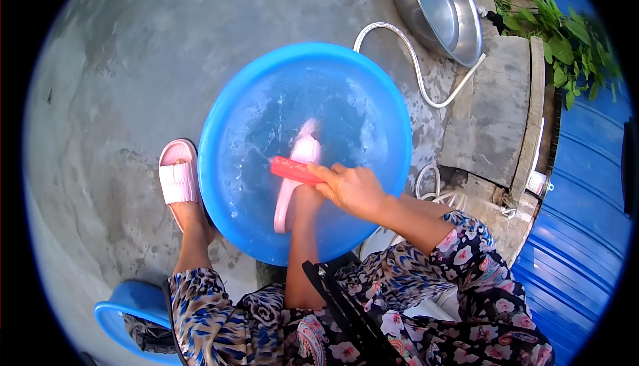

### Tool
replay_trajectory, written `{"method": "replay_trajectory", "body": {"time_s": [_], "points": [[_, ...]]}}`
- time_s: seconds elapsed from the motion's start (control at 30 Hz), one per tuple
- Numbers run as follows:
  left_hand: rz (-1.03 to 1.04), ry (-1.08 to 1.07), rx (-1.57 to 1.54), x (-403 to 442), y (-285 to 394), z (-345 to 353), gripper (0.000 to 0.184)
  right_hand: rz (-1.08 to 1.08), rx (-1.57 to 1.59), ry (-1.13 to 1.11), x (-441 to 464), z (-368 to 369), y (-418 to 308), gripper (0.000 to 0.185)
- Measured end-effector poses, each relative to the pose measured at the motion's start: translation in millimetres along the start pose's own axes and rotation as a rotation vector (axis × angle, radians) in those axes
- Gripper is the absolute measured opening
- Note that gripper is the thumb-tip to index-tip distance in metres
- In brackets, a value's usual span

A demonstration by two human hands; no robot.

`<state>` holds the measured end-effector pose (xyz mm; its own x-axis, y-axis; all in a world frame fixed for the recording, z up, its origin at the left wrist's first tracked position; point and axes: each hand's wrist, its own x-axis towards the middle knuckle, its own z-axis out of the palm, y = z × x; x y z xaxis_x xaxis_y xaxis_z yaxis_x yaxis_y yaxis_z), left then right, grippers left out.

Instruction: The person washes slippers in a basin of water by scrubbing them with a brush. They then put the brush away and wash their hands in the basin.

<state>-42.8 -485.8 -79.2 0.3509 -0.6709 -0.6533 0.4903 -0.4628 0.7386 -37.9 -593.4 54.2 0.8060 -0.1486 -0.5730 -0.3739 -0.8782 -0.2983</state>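
A pink slide slipper (284,207) lies partly in the water of a big blue basin (208,126), its toe end toward the far side. My left hand (307,198) reaches down into the basin and holds the slipper; its fingers are hidden by the brush and the slipper. A red scrubbing brush (293,170) is gripped in my closed right hand (356,191). The brush lies across the slipper, just on the near side of its ribbed strap, and hides its bristles from view.
Another pink slipper (178,183) is on my foot, left of the basin. A metal bowl (469,30) and a pale hose (418,73) are at the upper right. A smaller blue tub (126,296) holding dark cloth stands lower left. Concrete slabs (489,113) border the right.
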Motion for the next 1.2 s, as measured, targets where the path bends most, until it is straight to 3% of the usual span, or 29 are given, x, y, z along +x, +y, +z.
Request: {"method": "replay_trajectory", "body": {"time_s": [0.07,0.1,0.13,0.17,0.3,0.37,0.43,0.5,0.53,0.57,0.63,0.77,0.83,0.9,1.03,1.07,1.13,1.2], "points": [[0.092,0.215,-0.265,-5,19,3,0.049,0.075,0.049,0.082,23,3,28,0.038],[0.149,0.268,-0.099,-1,8,7,0.047,0.202,0.026,0.16,38,3,47,0.036],[0.212,0.352,-0.038,0,6,10,0.046,0.339,-0.001,0.081,52,-7,57,0.036],[0.271,0.428,0.026,0,1,13,0.045,0.335,0.0,0.085,52,-5,58,0.036],[0.151,0.348,-0.294,6,32,-15,0.045,0.402,0.098,-0.042,13,30,57,0.038],[0.065,0.374,-0.485,1,35,-22,0.048,0.241,0.289,0.323,-5,49,71,0.04],[0.011,0.345,-0.636,-3,35,-28,0.05,0.54,0.525,0.212,-1,46,83,0.042],[-0.072,0.314,-0.795,-3,25,-25,0.053,0.396,0.65,0.385,6,41,86,0.041],[0.027,0.303,-0.832,3,14,-20,0.054,0.516,0.723,0.211,13,18,74,0.043],[0.13,0.294,-0.869,6,8,-19,0.056,0.519,0.726,0.212,20,9,67,0.043],[0.123,0.313,-0.911,6,13,-19,0.053,0.287,0.594,0.276,36,-3,57,0.042],[0.05,0.387,-0.935,2,38,-27,0.044,0.19,0.43,0.173,56,-14,47,0.042],[0.148,0.431,-0.917,6,50,-26,0.037,0.092,0.411,0.178,62,-20,48,0.043],[0.16,0.508,-0.859,12,48,-23,0.019,0.085,0.35,0.1,72,-31,50,0.043],[0.103,0.586,-0.875,29,33,-19,0.022,0.085,0.247,0.006,69,-40,46,0.044],[0.1,0.603,-1.008,28,41,-22,0.021,0.085,0.25,0.004,58,-29,53,0.044],[0.079,0.621,-1.118,28,41,-21,0.02,0.139,0.573,0.101,30,-5,76,0.044],[0.042,0.642,-1.121,35,18,-8,0.024,0.22,0.53,0.04,18,-10,76,0.044]]}}
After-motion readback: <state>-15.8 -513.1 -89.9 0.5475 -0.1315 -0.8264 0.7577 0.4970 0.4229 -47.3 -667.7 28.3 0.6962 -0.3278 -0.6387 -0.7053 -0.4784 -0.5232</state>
